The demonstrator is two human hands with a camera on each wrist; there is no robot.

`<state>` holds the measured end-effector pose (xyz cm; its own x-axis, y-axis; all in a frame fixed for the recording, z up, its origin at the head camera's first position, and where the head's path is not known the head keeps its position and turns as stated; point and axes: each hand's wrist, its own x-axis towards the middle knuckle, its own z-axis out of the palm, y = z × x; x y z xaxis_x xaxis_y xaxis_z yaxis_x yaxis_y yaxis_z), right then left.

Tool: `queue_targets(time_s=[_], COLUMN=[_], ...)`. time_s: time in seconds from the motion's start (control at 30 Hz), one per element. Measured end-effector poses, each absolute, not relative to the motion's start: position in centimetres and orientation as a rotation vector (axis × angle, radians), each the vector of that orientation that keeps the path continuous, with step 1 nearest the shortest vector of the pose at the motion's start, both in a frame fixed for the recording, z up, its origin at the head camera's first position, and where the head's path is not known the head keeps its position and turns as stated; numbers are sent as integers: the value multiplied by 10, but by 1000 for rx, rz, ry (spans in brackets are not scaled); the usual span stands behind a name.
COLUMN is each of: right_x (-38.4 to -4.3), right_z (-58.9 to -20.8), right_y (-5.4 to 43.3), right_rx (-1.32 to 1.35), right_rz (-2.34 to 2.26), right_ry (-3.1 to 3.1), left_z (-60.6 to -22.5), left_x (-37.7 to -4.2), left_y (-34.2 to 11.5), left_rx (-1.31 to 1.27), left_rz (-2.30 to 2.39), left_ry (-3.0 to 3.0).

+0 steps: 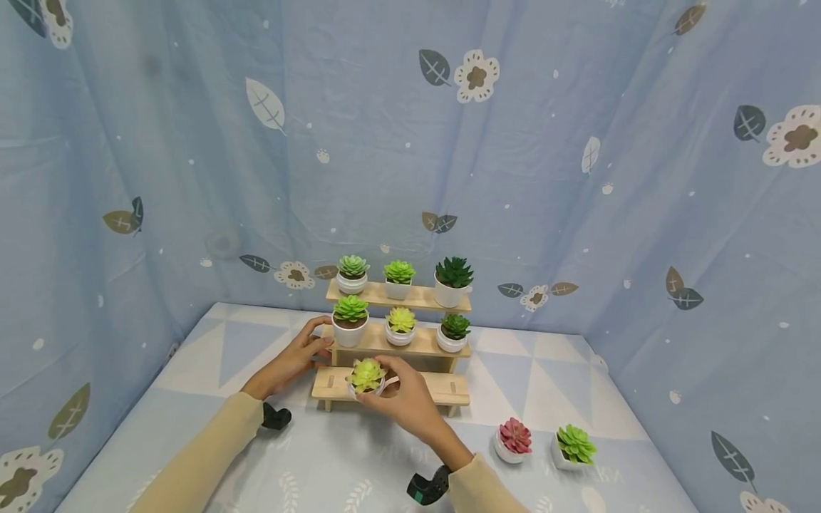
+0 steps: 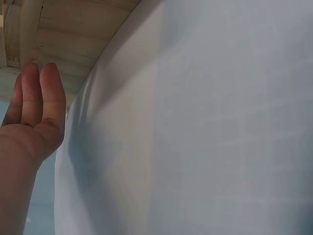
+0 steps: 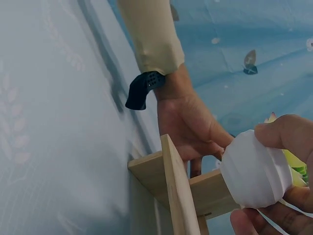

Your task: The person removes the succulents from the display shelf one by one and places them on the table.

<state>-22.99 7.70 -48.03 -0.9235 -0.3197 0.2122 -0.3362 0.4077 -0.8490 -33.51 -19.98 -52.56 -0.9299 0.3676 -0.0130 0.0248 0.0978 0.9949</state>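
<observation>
A wooden three-tier plant stand (image 1: 442,388) stands on the table. My left hand (image 1: 300,360) grips the left end of its middle shelf. In the left wrist view, the fingers of the left hand (image 2: 36,105) are close together against the pale wood (image 2: 85,24). Over the bottom shelf, my right hand (image 1: 405,399) holds a yellow-green potted succulent (image 1: 367,375), thumb and fingers round its pot. From the right wrist, the white ribbed pot (image 3: 254,171) shows tilted in the right hand (image 3: 293,142), beside a shelf's end.
Three potted succulents stand on the top shelf (image 1: 420,297) and three on the middle shelf (image 1: 378,340). Right of the stand, a red succulent (image 1: 514,438) in a round pot and a green succulent (image 1: 574,447) in a square pot sit on the table. A patterned curtain (image 1: 385,142) surrounds the table.
</observation>
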Motion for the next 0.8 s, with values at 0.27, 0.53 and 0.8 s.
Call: queue_targets(time_s=[0.27,0.53,0.8], right_x=[-224,-221,-217], right_z=[-476,-480,-482], right_y=[90,100,107], right_rx=[579,542,522], right_rz=[1621,1612,1613], right_ry=[-2620,-2616,-2590], left_z=[-526,-526,-528], left_x=[-337,-339,-338], left_y=[-200,-201,-202], left_rx=[372,381,370], left_rz=[1903,1893,1899], left_ry=[2127,2132,2126])
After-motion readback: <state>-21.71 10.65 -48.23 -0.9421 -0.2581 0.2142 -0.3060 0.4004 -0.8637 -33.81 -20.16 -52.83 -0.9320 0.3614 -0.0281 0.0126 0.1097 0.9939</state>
